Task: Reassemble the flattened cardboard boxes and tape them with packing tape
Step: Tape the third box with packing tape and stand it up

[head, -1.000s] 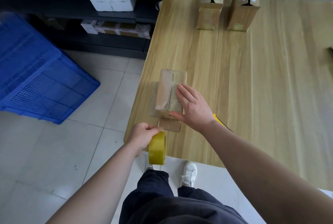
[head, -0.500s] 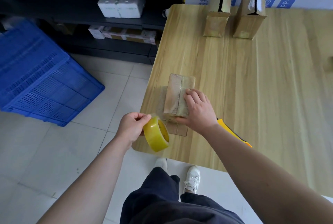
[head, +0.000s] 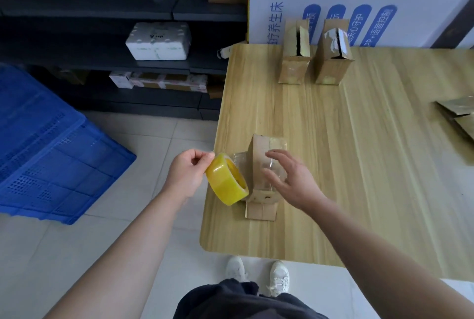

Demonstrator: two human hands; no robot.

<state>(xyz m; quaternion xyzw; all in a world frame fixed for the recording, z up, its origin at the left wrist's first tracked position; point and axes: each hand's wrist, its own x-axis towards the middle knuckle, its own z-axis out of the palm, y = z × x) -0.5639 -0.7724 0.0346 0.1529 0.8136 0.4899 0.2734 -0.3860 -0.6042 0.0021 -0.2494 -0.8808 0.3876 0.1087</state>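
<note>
a: so, where are we in this job?
b: mid-taping, we'd say. our left hand [head: 189,177] pinches the yellow packing tape roll [head: 227,185] by its upper rim, just off the left edge of the wooden table [head: 359,177]. a clear strip seems to run from the roll onto the small cardboard box [head: 266,146].
a: and our right hand [head: 292,180]?
b: open, fingers spread over the box's top. we cannot tell whether it touches the cardboard.
a: what does our next move call for?
b: we judge the strip needs pressing flat along the seam. then we pull it taut and break it. we see no cutter, so that may take a firm tug while our right hand pins the box.
a: how does the box look?
b: narrow and brown, near the table's left edge and close to us. glossy tape lies over its top. a flap at its near end lies flat on the wood, not yet folded up.
a: and the rest?
b: the left upright box [head: 294,67] and the right upright box [head: 333,67] stand side by side at the far end, with dark gaps in their tops. a flattened box [head: 459,116] lies at the right edge, well apart, so we reckon more work waits.
</note>
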